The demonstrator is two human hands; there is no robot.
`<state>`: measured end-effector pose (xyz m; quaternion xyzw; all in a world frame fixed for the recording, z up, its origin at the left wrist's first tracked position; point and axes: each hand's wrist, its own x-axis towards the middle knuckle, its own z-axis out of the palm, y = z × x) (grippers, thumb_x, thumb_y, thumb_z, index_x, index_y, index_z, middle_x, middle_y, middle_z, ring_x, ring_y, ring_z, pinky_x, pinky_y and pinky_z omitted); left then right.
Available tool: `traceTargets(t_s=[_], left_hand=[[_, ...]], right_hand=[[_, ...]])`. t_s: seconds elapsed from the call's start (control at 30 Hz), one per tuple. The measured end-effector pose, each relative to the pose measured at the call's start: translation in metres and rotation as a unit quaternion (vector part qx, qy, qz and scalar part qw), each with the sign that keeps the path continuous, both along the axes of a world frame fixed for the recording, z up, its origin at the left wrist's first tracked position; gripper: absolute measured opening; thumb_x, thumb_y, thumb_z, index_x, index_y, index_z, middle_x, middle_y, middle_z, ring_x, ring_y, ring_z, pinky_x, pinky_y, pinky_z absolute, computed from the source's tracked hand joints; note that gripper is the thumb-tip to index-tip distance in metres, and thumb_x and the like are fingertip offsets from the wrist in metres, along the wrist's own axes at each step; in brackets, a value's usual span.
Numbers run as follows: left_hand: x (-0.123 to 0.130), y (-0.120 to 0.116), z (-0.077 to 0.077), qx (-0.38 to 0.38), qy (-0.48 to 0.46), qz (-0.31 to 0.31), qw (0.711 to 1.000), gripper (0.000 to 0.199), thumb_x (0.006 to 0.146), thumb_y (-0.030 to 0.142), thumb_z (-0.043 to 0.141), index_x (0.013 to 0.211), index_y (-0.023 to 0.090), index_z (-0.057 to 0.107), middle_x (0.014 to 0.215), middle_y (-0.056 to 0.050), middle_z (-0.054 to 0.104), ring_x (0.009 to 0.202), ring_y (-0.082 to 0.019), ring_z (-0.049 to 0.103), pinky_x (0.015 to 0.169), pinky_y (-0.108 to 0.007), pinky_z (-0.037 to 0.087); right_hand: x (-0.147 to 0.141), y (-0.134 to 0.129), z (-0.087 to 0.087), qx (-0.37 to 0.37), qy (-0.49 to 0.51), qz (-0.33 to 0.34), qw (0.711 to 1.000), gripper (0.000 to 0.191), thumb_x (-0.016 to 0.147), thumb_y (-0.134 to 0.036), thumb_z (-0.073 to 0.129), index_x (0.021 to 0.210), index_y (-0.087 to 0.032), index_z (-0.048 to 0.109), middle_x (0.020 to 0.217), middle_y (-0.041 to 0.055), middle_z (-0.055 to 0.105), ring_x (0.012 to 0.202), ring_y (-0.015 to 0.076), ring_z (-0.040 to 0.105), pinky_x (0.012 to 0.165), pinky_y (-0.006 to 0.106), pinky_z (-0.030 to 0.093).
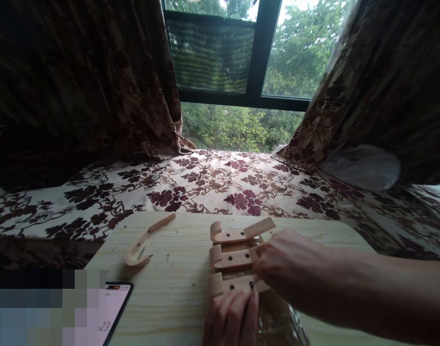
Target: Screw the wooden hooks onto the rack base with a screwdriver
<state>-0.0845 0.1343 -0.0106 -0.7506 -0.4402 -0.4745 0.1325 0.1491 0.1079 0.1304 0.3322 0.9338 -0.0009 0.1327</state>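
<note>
Three pale wooden hooks lie in a row across a brown, clear-taped piece (273,307) on the wooden board. Dark round spots, screw heads or holes, show on each: the far hook (236,235), the middle hook (237,258) and the near hook (225,284). My left hand (232,319) is closed with bent fingers against the near hook. Over the right part of the middle and near hooks is my right hand (277,257), its fingers curled together; whatever they hold is hidden. A separate wooden hook (135,252) lies to the left, with a small screw (142,253) inside its curve.
Small dark crumbs are scattered on the wooden board (183,307). A phone (117,307), partly blurred out, lies at the lower left. Beyond the board are a floral cloth (205,185), patterned curtains (133,86) and a window (256,57). A whitish translucent bag (364,166) rests at the right.
</note>
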Motion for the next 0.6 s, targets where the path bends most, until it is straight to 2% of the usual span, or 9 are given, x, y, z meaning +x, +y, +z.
traceTargets(t_s=[0.07, 0.13, 0.2, 0.23, 0.3, 0.43, 0.5, 0.6], left_hand=[[0.021, -0.021, 0.001, 0.003, 0.019, -0.011, 1.000, 0.030, 0.089, 0.042, 0.053, 0.110, 0.020, 0.056, 0.112, -0.005, 0.058, 0.094, -0.019, 0.058, 0.079, -0.037, 0.051], [0.043, -0.043, -0.002, 0.007, 0.042, -0.029, 0.999, 0.029, 0.090, 0.042, 0.052, 0.111, 0.021, 0.056, 0.114, -0.006, 0.057, 0.095, -0.018, 0.058, 0.080, -0.038, 0.051], [0.062, -0.062, -0.006, 0.008, 0.065, -0.047, 0.997, 0.026, 0.089, 0.037, 0.055, 0.109, 0.022, 0.057, 0.112, -0.005, 0.059, 0.096, -0.018, 0.059, 0.083, -0.037, 0.050], [0.069, -0.070, -0.009, 0.008, 0.075, -0.055, 0.996, 0.020, 0.088, 0.032, 0.056, 0.106, 0.026, 0.060, 0.108, -0.004, 0.062, 0.096, -0.017, 0.059, 0.086, -0.032, 0.049], [0.079, -0.079, -0.012, 0.006, 0.089, -0.070, 0.994, 0.020, 0.085, 0.017, 0.057, 0.103, 0.025, 0.063, 0.103, -0.002, 0.064, 0.099, -0.015, 0.058, 0.094, -0.029, 0.043], [0.082, -0.081, -0.015, -0.004, 0.093, -0.085, 0.992, 0.025, 0.086, 0.011, 0.052, 0.105, 0.021, 0.063, 0.104, -0.002, 0.065, 0.106, -0.016, 0.056, 0.102, -0.029, 0.035], [0.081, -0.080, -0.015, -0.004, 0.087, -0.087, 0.992, 0.026, 0.087, 0.011, 0.050, 0.106, 0.022, 0.063, 0.103, -0.001, 0.066, 0.106, -0.015, 0.056, 0.103, -0.028, 0.032], [0.082, -0.079, -0.015, -0.011, 0.074, -0.090, 0.993, 0.028, 0.088, 0.010, 0.046, 0.109, 0.020, 0.063, 0.105, -0.001, 0.066, 0.107, -0.015, 0.056, 0.106, -0.028, 0.028]], right_hand=[[-0.005, 0.001, 0.011, -0.020, -0.048, -0.046, 0.998, 0.017, 0.074, -0.007, 0.060, 0.058, -0.013, 0.060, 0.050, -0.0004, 0.053, 0.040, 0.0070, 0.033, 0.042, 0.026, 0.022], [-0.007, 0.000, 0.022, -0.040, -0.068, -0.049, 0.996, 0.015, 0.076, -0.006, 0.057, 0.064, -0.012, 0.063, 0.056, 0.0022, 0.058, 0.044, 0.0088, 0.038, 0.043, 0.027, 0.024], [-0.006, -0.001, 0.028, -0.038, -0.044, 0.018, 0.998, 0.016, 0.080, -0.007, 0.055, 0.070, -0.013, 0.065, 0.063, 0.0035, 0.061, 0.050, 0.0106, 0.043, 0.047, 0.028, 0.028], [-0.005, -0.002, 0.029, -0.026, -0.032, 0.057, 0.998, 0.018, 0.082, -0.007, 0.054, 0.070, -0.014, 0.065, 0.064, 0.0034, 0.061, 0.052, 0.0111, 0.044, 0.049, 0.028, 0.028], [-0.002, -0.003, 0.027, 0.010, -0.033, 0.114, 0.993, 0.024, 0.083, -0.006, 0.052, 0.063, -0.016, 0.062, 0.062, 0.0024, 0.061, 0.053, 0.0119, 0.045, 0.049, 0.030, 0.028], [-0.001, 0.000, 0.024, 0.037, -0.064, 0.155, 0.985, 0.027, 0.083, -0.008, 0.053, 0.058, -0.016, 0.059, 0.058, 0.0019, 0.059, 0.050, 0.0130, 0.045, 0.045, 0.031, 0.023], [-0.003, 0.003, 0.027, 0.005, -0.058, 0.123, 0.991, 0.022, 0.081, -0.007, 0.054, 0.063, -0.016, 0.061, 0.061, 0.0022, 0.060, 0.051, 0.0121, 0.045, 0.044, 0.030, 0.024], [-0.007, 0.007, 0.032, -0.060, -0.077, 0.003, 0.995, 0.017, 0.077, -0.006, 0.055, 0.066, -0.015, 0.063, 0.061, 0.0022, 0.060, 0.048, 0.0103, 0.043, 0.042, 0.028, 0.025]])
